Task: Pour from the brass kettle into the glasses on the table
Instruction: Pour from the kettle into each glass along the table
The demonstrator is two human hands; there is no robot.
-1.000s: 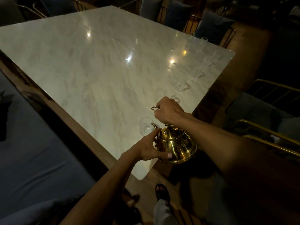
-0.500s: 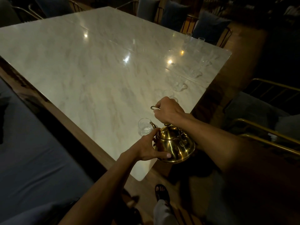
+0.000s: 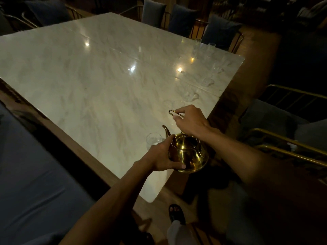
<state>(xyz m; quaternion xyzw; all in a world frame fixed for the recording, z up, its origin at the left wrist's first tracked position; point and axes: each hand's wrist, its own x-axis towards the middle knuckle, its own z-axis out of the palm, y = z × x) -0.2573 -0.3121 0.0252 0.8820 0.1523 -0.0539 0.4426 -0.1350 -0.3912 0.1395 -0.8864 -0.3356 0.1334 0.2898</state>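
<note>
Tipped back a little since a moment ago, the brass kettle (image 3: 188,154) now carries its spout (image 3: 166,130) higher, above the nearest glass (image 3: 154,139) to its front-left. It hangs over the marble table (image 3: 99,82)'s near corner. The right hand (image 3: 192,122) grips the handle (image 3: 174,113) from above; the left hand (image 3: 161,157), nearer the glass, cups the belly. More glasses (image 3: 190,95) line the right edge beyond.
</note>
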